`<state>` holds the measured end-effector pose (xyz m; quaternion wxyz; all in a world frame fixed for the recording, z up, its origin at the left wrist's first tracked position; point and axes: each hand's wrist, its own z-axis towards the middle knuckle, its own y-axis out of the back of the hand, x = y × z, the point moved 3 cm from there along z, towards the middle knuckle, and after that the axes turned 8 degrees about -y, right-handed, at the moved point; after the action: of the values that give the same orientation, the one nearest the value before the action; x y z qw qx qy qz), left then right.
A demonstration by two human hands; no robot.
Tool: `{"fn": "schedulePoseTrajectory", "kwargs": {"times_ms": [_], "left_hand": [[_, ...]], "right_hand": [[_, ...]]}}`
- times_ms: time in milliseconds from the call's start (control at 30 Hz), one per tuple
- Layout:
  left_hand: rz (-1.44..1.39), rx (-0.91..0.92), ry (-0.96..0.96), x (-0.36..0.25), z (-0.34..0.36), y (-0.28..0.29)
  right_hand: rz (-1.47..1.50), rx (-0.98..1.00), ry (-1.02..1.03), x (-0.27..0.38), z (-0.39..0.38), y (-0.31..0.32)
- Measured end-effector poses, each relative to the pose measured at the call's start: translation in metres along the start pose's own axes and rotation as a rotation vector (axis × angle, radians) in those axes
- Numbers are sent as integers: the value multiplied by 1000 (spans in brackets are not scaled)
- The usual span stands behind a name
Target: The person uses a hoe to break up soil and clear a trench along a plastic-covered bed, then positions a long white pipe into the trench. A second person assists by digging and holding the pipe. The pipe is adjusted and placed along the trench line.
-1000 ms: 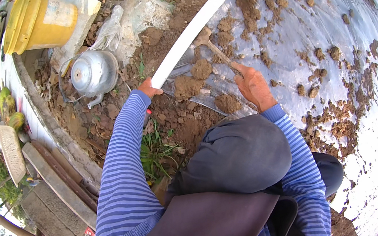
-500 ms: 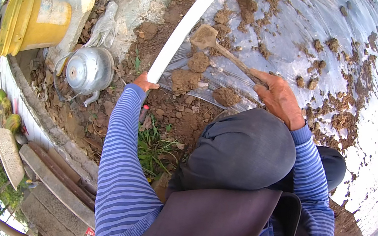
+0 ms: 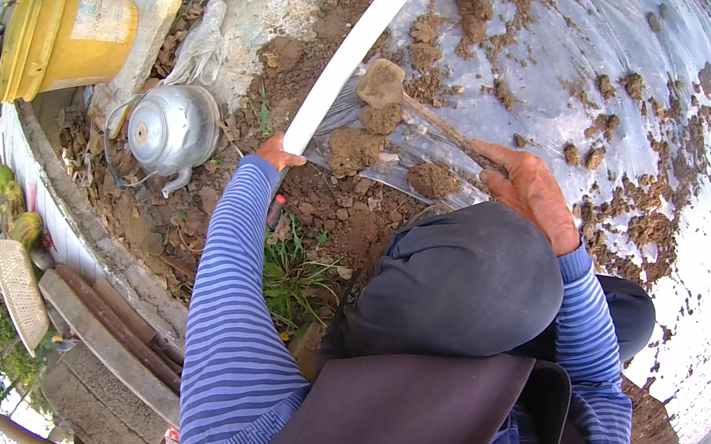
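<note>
At the lower end of the long white curved pipe (image 3: 365,30), my left hand (image 3: 280,153) is closed round it, beside bare soil and grey plastic sheeting. A small red-tipped object (image 3: 278,205) lies or hangs just below it, too small to name. My right hand (image 3: 523,190) grips the wooden handle of a soil-caked small spade (image 3: 381,84), whose blade rests on the plastic sheet (image 3: 636,30) near the pipe. Clods of soil (image 3: 356,149) lie between my hands on the sheet's crumpled edge. My dark-clad knee (image 3: 452,286) is just below the right hand.
A dented metal kettle (image 3: 168,131) and yellow bucket (image 3: 84,32) stand at upper left, near a pale plastic bag (image 3: 196,46). A curved concrete edge (image 3: 108,247) runs down the left, with planks (image 3: 110,341), a woven basket (image 3: 14,282) and green-yellow squash (image 3: 11,197). Weeds (image 3: 291,286) grow beside my knee.
My right hand has moved right and down with the spade, whose blade sits slightly lower and flatter. My left hand is a little higher, still on the pipe.
</note>
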<state>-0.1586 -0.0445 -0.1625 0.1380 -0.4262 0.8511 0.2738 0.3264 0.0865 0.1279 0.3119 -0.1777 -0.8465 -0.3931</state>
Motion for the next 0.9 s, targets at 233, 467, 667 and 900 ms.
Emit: {"fn": "schedulePoseTrajectory", "kwargs": {"times_ms": [233, 467, 667, 900], "left_hand": [[1, 28, -51, -9, -8, 0], [-9, 49, -51, -26, -13, 0], [-128, 31, 27, -35, -23, 1], [-72, -32, 93, -38, -29, 4]], "right_hand": [[-47, 17, -35, 0, 38, -38], [89, 20, -159, -9, 30, -67], [209, 115, -269, -6, 24, -63], [211, 72, -85, -10, 32, -46]]}}
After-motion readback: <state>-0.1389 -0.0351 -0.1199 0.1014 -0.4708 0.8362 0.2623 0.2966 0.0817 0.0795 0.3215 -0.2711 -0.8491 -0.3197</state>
